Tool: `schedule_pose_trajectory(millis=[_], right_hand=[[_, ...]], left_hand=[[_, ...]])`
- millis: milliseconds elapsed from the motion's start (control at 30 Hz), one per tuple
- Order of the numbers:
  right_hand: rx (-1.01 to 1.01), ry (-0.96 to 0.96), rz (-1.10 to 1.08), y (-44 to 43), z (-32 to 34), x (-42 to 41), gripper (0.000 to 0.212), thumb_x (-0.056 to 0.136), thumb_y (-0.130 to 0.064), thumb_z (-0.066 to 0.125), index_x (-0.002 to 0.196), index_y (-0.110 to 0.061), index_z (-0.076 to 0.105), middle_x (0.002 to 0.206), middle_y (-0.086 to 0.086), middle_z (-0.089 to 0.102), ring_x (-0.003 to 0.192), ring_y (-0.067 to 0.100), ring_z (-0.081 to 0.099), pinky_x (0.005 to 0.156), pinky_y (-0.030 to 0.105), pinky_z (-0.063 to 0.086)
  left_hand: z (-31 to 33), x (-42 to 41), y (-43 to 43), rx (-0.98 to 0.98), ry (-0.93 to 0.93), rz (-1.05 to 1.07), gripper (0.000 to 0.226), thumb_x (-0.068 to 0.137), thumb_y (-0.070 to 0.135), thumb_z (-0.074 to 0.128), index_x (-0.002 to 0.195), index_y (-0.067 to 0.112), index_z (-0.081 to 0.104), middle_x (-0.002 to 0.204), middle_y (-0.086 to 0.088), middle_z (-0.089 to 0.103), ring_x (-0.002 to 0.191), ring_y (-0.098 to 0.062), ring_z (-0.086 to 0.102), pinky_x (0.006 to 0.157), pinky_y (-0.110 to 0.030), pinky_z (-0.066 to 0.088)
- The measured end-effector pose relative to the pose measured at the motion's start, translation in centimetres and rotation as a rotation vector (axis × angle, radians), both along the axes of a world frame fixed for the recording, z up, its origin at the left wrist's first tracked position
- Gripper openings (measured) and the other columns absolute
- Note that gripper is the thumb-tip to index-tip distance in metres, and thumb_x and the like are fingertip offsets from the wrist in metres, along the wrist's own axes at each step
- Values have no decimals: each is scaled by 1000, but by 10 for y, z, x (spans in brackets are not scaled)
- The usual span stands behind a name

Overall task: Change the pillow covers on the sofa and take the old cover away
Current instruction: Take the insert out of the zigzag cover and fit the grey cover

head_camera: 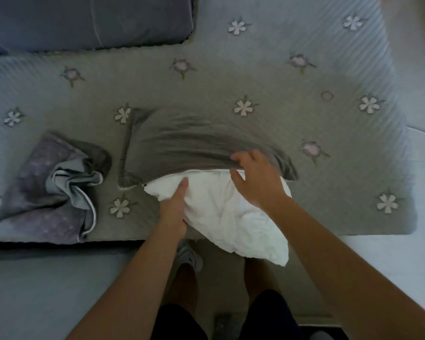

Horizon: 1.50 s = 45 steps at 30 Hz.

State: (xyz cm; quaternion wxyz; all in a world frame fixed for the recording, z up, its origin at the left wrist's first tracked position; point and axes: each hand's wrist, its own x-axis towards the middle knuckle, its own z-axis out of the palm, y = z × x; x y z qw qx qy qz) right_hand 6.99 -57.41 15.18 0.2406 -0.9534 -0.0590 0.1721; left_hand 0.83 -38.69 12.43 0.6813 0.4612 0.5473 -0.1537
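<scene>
White pillow (pixel 231 212) lies at the front edge of the sofa seat, with its far end tucked inside the grey cover (pixel 194 143) and its near end hanging off over the floor. It looks like the pillow is going in, and about half is left to go. To do this well, keep the mouth of the cover wide, push the pillow's corners deep into the cover's far corners, and pull the cloth back a bit at a time so nothing bunches up. The right hand (pixel 258 180) pinches the top edge of the cover's mouth, fingers on top and thumb below, lifting it. The left hand (pixel 173 212) grips the pillow's left side, one finger lying straight on top and the others curled under. Both arms reach forward and down. Just to the left lies a crumpled purple cover (pixel 47 187) — likely the old one — on the flowery quilt (pixel 255 77)
</scene>
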Motion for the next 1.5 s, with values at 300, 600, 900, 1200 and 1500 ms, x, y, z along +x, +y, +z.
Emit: schedule_pose_trajectory(millis=[300,600,900,1200,1500], right_hand=[[-166,54,342,52,-44,35,43,97,-39,43,133,-18,53,124,7,55,113,30,53,94,42,45],[180,80,30,38,-8,28,27,100,-28,44,122,-18,56,90,4,69,87,28,64,73,33,44],[115,112,169,27,-15,-13,44,96,-29,58,139,-30,47,118,-4,60,101,13,60,88,29,49],[-296,487,-161,-17,-92,-42,38,99,-46,44,110,-10,51,103,14,64,79,27,54,71,34,44],[-323,553,-301,-21,-117,-55,68,85,-52,64,129,-7,39,130,19,47,118,38,50,89,43,45]], left_hand=[[-6,7,32,-254,-77,90,39,82,28,76,116,11,65,112,-10,72,106,-26,66,94,-42,52],[-20,29,16,-168,-209,97,41,89,23,68,127,8,60,119,-11,69,109,-27,66,80,-36,59],[-56,62,74,226,-137,17,90,61,68,71,138,26,50,133,0,58,117,-19,57,105,-41,46],[-51,-7,59,1062,-159,-883,80,88,51,62,151,21,21,160,-12,14,146,-31,16,116,-46,19],[-85,-65,-17,1275,-606,-1798,74,86,66,48,146,24,35,156,-14,28,144,-36,24,112,-62,21]])
